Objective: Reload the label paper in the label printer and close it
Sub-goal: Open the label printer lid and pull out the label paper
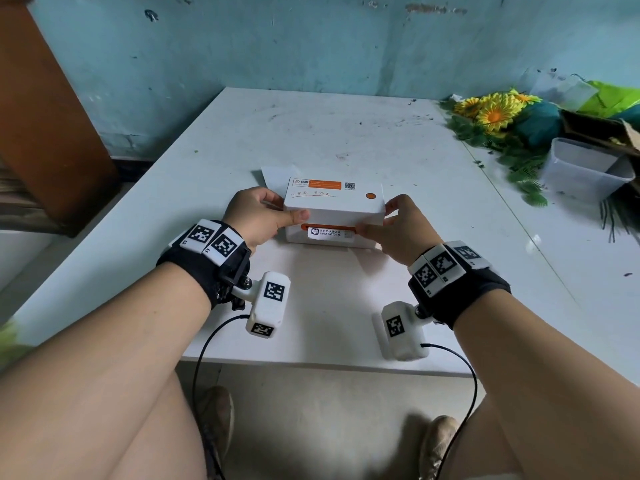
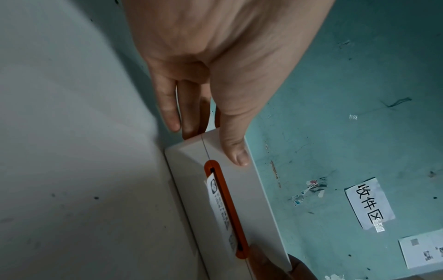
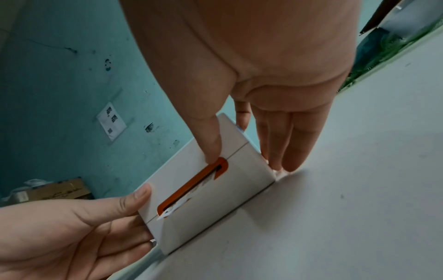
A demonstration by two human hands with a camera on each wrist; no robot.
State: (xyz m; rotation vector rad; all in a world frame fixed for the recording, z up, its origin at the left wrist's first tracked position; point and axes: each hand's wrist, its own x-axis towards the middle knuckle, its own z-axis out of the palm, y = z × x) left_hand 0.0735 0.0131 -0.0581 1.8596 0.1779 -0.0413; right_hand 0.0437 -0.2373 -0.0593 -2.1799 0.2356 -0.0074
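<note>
A white label printer (image 1: 334, 206) with an orange paper slot sits on the white table (image 1: 346, 133), its lid down. A printed label strip (image 1: 327, 232) sticks out of the slot (image 2: 227, 199). My left hand (image 1: 256, 216) grips the printer's left end, thumb (image 2: 236, 151) on the front face and fingers (image 2: 167, 109) along the side. My right hand (image 1: 405, 230) grips the right end, thumb (image 3: 210, 144) at the slot's end and fingers (image 3: 287, 142) down the side. The right wrist view shows the printer (image 3: 206, 199) between both hands.
A white sheet (image 1: 277, 174) lies behind the printer. Artificial sunflowers (image 1: 495, 112), a clear plastic tub (image 1: 581, 168) and a cardboard box crowd the table's far right. A brown wooden panel (image 1: 45, 116) stands at the left. The blue wall is close behind.
</note>
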